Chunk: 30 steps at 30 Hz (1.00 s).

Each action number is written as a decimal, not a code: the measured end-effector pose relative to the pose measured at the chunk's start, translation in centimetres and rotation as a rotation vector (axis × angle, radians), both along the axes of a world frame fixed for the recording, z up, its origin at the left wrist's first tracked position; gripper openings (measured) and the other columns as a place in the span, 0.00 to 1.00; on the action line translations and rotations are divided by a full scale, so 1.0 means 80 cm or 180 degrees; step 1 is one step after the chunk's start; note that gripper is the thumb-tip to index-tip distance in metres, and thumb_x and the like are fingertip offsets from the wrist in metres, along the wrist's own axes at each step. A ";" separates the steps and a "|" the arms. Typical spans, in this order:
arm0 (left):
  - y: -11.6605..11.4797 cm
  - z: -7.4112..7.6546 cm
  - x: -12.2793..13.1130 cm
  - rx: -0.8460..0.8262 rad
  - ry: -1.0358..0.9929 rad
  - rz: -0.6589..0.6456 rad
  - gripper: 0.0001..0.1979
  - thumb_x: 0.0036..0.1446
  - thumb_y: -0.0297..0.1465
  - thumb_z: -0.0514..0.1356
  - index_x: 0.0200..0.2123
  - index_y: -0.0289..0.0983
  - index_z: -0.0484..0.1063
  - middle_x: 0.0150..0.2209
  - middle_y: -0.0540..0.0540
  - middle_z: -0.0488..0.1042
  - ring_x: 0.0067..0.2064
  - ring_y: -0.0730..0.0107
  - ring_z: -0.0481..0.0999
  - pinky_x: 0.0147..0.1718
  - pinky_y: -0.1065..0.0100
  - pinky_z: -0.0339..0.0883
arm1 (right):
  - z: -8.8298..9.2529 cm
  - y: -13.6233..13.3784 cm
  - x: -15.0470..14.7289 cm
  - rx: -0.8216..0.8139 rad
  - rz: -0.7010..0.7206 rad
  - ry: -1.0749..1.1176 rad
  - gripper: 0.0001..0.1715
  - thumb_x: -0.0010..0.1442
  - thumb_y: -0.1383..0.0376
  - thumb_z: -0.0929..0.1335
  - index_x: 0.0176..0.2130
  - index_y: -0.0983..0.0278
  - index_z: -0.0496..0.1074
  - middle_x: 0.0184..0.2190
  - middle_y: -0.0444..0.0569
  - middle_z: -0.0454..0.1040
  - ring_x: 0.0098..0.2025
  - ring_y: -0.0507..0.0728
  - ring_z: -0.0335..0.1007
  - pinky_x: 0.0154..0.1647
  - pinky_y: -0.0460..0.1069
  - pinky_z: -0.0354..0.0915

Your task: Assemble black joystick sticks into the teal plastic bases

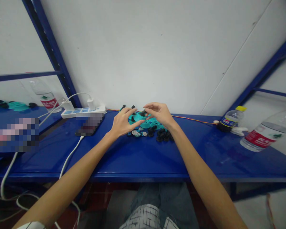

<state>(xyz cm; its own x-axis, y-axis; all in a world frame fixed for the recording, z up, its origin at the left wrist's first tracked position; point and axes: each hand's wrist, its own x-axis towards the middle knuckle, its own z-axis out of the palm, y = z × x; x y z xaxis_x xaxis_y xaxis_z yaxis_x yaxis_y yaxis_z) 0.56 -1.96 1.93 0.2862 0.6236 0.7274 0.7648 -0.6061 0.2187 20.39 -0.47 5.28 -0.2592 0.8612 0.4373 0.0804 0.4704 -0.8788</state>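
At the far side of the blue table, my right hand (158,114) pinches a small black knob-like part (143,113) between thumb and fingertips. Just left of it is my left hand (124,122), its thumb and fingers spread apart around the edge of a heap of turquoise cone-shaped plastic pieces (146,124). Whether those left fingers touch a piece is hard to see. In front of the heap lie small whitish discs (136,133) and a pile of black parts (164,135). My hands hide some of the heap.
On the blue table (138,159), a white power strip (83,112) and a phone (90,124) with a white cable lie left. A cola bottle (230,120) and a large water bottle (264,135) stand right. A white wall (145,57) rises behind.
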 end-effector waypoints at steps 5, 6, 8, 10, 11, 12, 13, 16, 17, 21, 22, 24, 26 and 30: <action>-0.001 -0.015 0.013 0.0076 0.0153 -0.0141 0.25 0.57 0.49 0.59 0.48 0.37 0.75 0.46 0.40 0.77 0.47 0.58 0.75 0.48 0.62 0.68 | -0.010 -0.010 0.003 0.0127 0.0105 0.0070 0.21 0.48 0.52 0.75 0.35 0.65 0.75 0.29 0.47 0.75 0.33 0.55 0.74 0.31 0.50 0.73; -0.001 -0.018 0.015 0.0110 0.0111 -0.0134 0.24 0.57 0.48 0.59 0.47 0.36 0.76 0.47 0.40 0.77 0.48 0.58 0.75 0.48 0.62 0.68 | -0.012 -0.012 0.003 0.0160 0.0062 0.0037 0.21 0.48 0.51 0.74 0.35 0.64 0.75 0.29 0.47 0.75 0.33 0.55 0.73 0.31 0.49 0.72; -0.001 -0.020 0.017 0.0129 0.0030 -0.0118 0.24 0.56 0.47 0.60 0.47 0.36 0.75 0.48 0.40 0.77 0.49 0.58 0.75 0.50 0.63 0.67 | -0.015 -0.014 0.003 0.0218 -0.0160 -0.0158 0.21 0.51 0.49 0.72 0.35 0.64 0.75 0.29 0.48 0.76 0.31 0.54 0.72 0.28 0.48 0.70; 0.000 -0.021 0.016 0.0091 -0.0010 -0.0043 0.24 0.54 0.46 0.61 0.48 0.37 0.75 0.48 0.40 0.77 0.50 0.58 0.75 0.51 0.62 0.67 | -0.020 -0.017 -0.001 0.0365 -0.0680 -0.0552 0.21 0.55 0.48 0.70 0.32 0.64 0.75 0.26 0.48 0.75 0.28 0.53 0.70 0.25 0.46 0.65; 0.000 -0.021 0.015 0.0077 -0.0014 0.0018 0.24 0.54 0.46 0.61 0.49 0.37 0.74 0.49 0.41 0.77 0.50 0.57 0.75 0.51 0.62 0.67 | -0.022 -0.019 -0.004 0.0455 -0.0968 -0.0783 0.23 0.56 0.48 0.69 0.28 0.65 0.75 0.24 0.47 0.74 0.26 0.53 0.68 0.25 0.46 0.63; 0.001 -0.020 0.014 0.0085 -0.0006 0.0078 0.24 0.54 0.45 0.60 0.49 0.37 0.74 0.49 0.41 0.77 0.51 0.56 0.74 0.51 0.61 0.66 | -0.024 -0.020 -0.007 0.0522 -0.1208 -0.0993 0.25 0.57 0.47 0.68 0.25 0.65 0.73 0.21 0.47 0.72 0.25 0.52 0.67 0.24 0.46 0.61; 0.001 -0.019 0.012 0.0118 0.0017 0.0120 0.24 0.54 0.44 0.60 0.50 0.37 0.73 0.50 0.40 0.77 0.51 0.55 0.74 0.52 0.60 0.66 | -0.026 -0.021 -0.010 0.0548 -0.1368 -0.1153 0.28 0.58 0.46 0.67 0.21 0.65 0.71 0.18 0.46 0.70 0.24 0.52 0.65 0.24 0.45 0.59; 0.001 -0.016 0.009 0.0321 0.0124 0.0090 0.23 0.54 0.40 0.60 0.51 0.35 0.72 0.52 0.38 0.75 0.54 0.53 0.72 0.53 0.57 0.63 | -0.033 -0.023 -0.018 0.0395 -0.1388 -0.1199 0.33 0.58 0.42 0.65 0.16 0.64 0.65 0.14 0.44 0.64 0.20 0.49 0.60 0.21 0.45 0.55; 0.001 -0.015 0.009 0.0386 0.0161 0.0053 0.23 0.54 0.39 0.60 0.51 0.35 0.72 0.52 0.38 0.74 0.54 0.53 0.71 0.53 0.56 0.63 | -0.035 -0.022 -0.020 0.0315 -0.1342 -0.1092 0.34 0.57 0.41 0.65 0.16 0.63 0.64 0.13 0.43 0.64 0.19 0.49 0.59 0.20 0.45 0.54; -0.001 -0.009 0.010 0.0607 0.0277 0.0056 0.20 0.55 0.36 0.59 0.50 0.37 0.72 0.51 0.38 0.73 0.53 0.52 0.70 0.52 0.54 0.62 | -0.041 -0.019 -0.023 -0.0028 -0.1042 -0.0459 0.34 0.53 0.38 0.67 0.18 0.63 0.63 0.13 0.42 0.63 0.15 0.48 0.56 0.16 0.45 0.52; -0.002 -0.009 0.010 0.0659 0.0297 0.0083 0.19 0.55 0.35 0.59 0.50 0.37 0.72 0.50 0.38 0.73 0.53 0.52 0.70 0.52 0.53 0.61 | -0.042 -0.019 -0.024 -0.0127 -0.0969 -0.0311 0.33 0.53 0.38 0.67 0.19 0.63 0.64 0.13 0.41 0.63 0.14 0.48 0.55 0.15 0.45 0.52; -0.004 -0.007 0.012 0.0759 0.0309 0.0123 0.18 0.55 0.34 0.59 0.49 0.37 0.73 0.49 0.37 0.73 0.52 0.52 0.70 0.51 0.53 0.61 | -0.042 -0.020 -0.025 -0.0303 -0.0872 -0.0068 0.33 0.52 0.38 0.69 0.19 0.63 0.64 0.14 0.40 0.62 0.13 0.47 0.55 0.14 0.45 0.51; -0.006 -0.007 0.013 0.0828 0.0307 0.0099 0.18 0.56 0.34 0.59 0.49 0.37 0.73 0.49 0.37 0.74 0.52 0.51 0.70 0.51 0.52 0.61 | -0.042 -0.021 -0.027 -0.0417 -0.0805 0.0081 0.32 0.50 0.39 0.70 0.20 0.63 0.64 0.14 0.40 0.62 0.13 0.47 0.54 0.13 0.45 0.50; -0.005 -0.008 0.015 0.0688 0.0295 -0.0097 0.17 0.55 0.32 0.59 0.49 0.37 0.73 0.48 0.40 0.77 0.55 0.54 0.71 0.57 0.53 0.58 | -0.045 -0.019 -0.028 -0.0435 -0.0738 0.0094 0.31 0.50 0.40 0.70 0.20 0.62 0.62 0.14 0.39 0.61 0.14 0.47 0.53 0.14 0.45 0.49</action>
<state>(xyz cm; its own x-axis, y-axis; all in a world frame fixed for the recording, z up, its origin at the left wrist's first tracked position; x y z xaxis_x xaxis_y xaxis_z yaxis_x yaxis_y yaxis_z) 1.75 -2.35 1.31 0.3744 0.4462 0.8129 0.7561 -0.6543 0.0109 18.13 -1.97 1.67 -0.0370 0.9476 0.3173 0.1457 0.3193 -0.9364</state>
